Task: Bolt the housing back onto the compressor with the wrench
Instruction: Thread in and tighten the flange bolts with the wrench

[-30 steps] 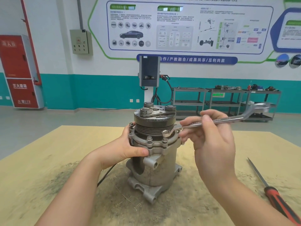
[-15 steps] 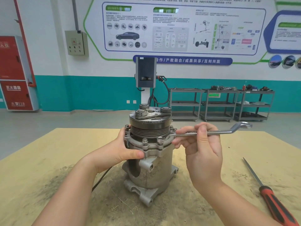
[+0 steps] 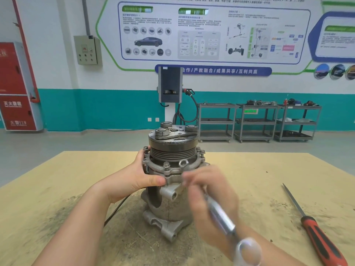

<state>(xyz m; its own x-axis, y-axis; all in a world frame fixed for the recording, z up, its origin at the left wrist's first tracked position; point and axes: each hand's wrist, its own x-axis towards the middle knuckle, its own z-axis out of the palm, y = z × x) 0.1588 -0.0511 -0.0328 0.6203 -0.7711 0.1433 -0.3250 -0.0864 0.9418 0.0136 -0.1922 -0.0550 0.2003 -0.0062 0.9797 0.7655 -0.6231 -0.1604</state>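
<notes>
While the left hand [image 3: 148, 179] is gripping the housing flange [image 3: 172, 167] of the compressor [image 3: 169, 200] at frame centre, the blurred right hand [image 3: 209, 196] is clutching the combination wrench [image 3: 221, 214], whose ring end should probably stay square on the front bolt [image 3: 183, 163].

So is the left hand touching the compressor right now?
Touching. The head view shows the left hand wrapped around the compressor, thumb pressed on its front below the flange and fingers behind the rim.
</notes>
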